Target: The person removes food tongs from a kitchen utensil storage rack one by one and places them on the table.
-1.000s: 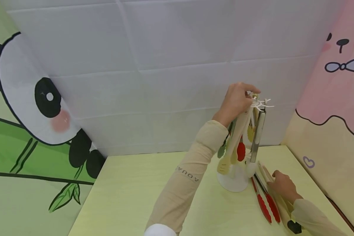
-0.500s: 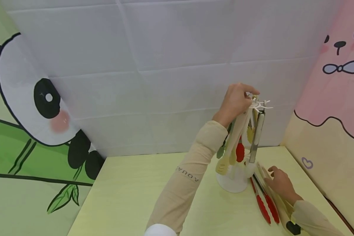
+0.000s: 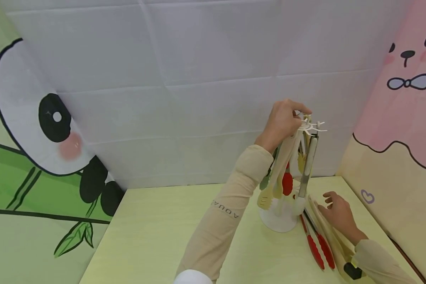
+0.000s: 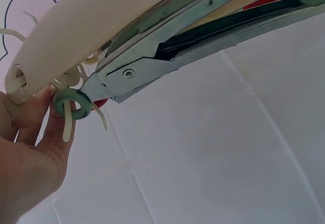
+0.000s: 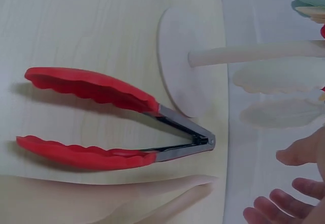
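With our left hand [image 3: 281, 123] we pinch the top of the white stand [image 3: 277, 222], utensils [image 3: 307, 167] hanging below that grip. Our right hand [image 3: 339, 215], fingers loosely parted, holds nothing; near it lies a beige utensil [image 5: 66, 198], then red-tipped tongs [image 5: 99, 87].

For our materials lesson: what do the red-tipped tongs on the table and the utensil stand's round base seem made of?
Tongs: grey arms with a dull sheen, probably metal; scalloped, matte red tips, likely silicone. Round base: smooth, evenly white, perhaps plastic, though coated metal could look alike.
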A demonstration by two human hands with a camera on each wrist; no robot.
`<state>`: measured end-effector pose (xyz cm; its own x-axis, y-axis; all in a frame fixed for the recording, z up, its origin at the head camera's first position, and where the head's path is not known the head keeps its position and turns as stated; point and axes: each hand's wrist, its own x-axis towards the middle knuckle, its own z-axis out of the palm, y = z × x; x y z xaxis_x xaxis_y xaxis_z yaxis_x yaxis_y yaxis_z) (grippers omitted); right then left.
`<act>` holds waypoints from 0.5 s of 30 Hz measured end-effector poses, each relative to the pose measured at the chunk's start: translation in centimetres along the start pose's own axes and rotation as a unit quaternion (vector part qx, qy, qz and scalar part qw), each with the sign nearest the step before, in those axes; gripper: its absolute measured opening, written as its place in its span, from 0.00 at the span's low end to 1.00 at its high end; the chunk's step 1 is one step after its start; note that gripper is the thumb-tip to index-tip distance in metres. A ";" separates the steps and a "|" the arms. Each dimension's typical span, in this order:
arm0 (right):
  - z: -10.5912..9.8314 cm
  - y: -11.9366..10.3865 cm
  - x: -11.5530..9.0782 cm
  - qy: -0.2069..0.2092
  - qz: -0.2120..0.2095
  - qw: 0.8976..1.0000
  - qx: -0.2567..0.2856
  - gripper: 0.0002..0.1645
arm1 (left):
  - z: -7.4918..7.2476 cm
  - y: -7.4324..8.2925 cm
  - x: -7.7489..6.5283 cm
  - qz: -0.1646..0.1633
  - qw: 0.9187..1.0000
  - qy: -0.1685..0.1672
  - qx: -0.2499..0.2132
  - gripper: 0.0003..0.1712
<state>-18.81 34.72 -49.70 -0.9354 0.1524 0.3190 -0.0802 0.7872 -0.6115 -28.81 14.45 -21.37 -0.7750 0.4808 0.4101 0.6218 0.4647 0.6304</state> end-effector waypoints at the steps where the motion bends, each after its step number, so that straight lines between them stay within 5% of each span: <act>1: -0.1 -0.1 0.1 0.007 -0.004 1.000 0.002 0.21 | 0.0 0.0 0.0 0.001 1.000 0.001 0.005 0.27; 15: -1.9 -2.5 1.4 0.078 -0.047 0.995 0.028 0.20 | 0.0 -0.1 0.2 -0.003 1.000 -0.001 -0.004 0.27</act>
<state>-19.25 34.05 -46.37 -0.8583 0.1749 0.4825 -0.1879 0.7678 -0.6125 -29.03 14.47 -21.35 -0.7780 0.4801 0.4053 0.6168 0.4606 0.6383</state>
